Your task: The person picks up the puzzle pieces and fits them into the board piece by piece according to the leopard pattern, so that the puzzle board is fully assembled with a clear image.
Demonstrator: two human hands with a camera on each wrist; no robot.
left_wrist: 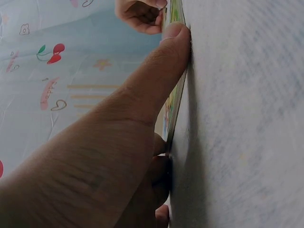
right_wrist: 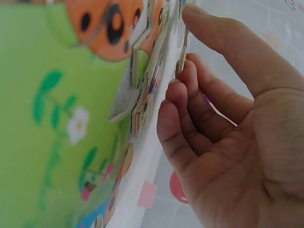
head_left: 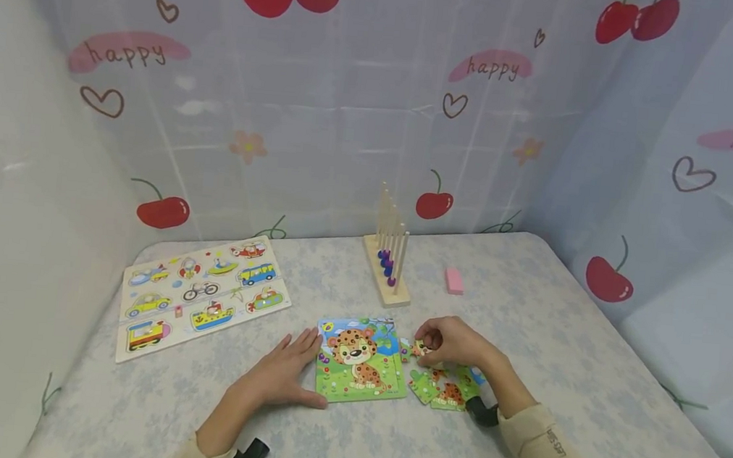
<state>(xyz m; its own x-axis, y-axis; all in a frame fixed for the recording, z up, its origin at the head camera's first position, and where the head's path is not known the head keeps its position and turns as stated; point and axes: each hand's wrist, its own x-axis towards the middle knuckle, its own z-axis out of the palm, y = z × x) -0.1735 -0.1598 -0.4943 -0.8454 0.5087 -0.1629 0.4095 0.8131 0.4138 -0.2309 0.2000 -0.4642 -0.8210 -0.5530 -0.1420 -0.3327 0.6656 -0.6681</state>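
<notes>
A square leopard picture puzzle lies flat on the table between the hands. My left hand lies with extended fingers against its left side; the left thumb touches the near corner edge. Over a loose pile of jigsaw pieces on the puzzle's right, my right hand pinches a puzzle piece between thumb and fingers. The right wrist view shows that puzzle piece edge-on, partly hidden by the thumb. Some pile pieces overlap one another.
At the left lies a wooden vehicle peg board. Behind the puzzle stands a wooden rack of upright rods with purple and blue beads. A pink block lies to its right. Patterned curtains enclose the table.
</notes>
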